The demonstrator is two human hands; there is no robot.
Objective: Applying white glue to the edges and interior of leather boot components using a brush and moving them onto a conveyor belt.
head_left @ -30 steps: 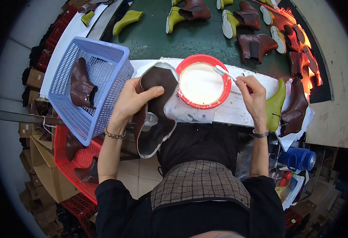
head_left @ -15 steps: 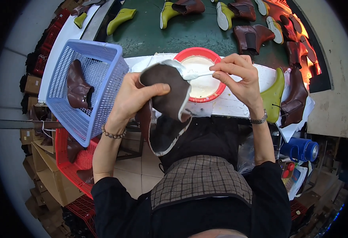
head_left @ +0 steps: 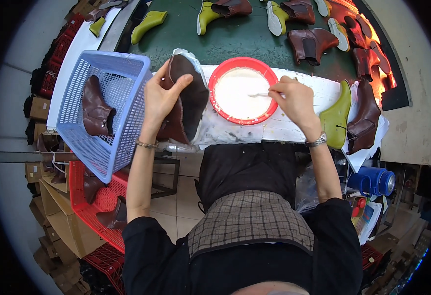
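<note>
1. My left hand [head_left: 160, 101] grips the brown leather upper [head_left: 194, 98] — thumb on its dark face — between basket [head_left: 145, 64] and red bowl [head_left: 242, 62].
2. My right hand [head_left: 294, 101] pinches a slim brush [head_left: 260, 95] over white paste [head_left: 235, 101].

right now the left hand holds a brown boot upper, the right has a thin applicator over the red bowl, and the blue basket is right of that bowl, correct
One side is wrong: in the head view, the blue basket is left of the red bowl. The left hand does hold a brown boot upper, and the right hand has a thin applicator over that bowl.
</note>
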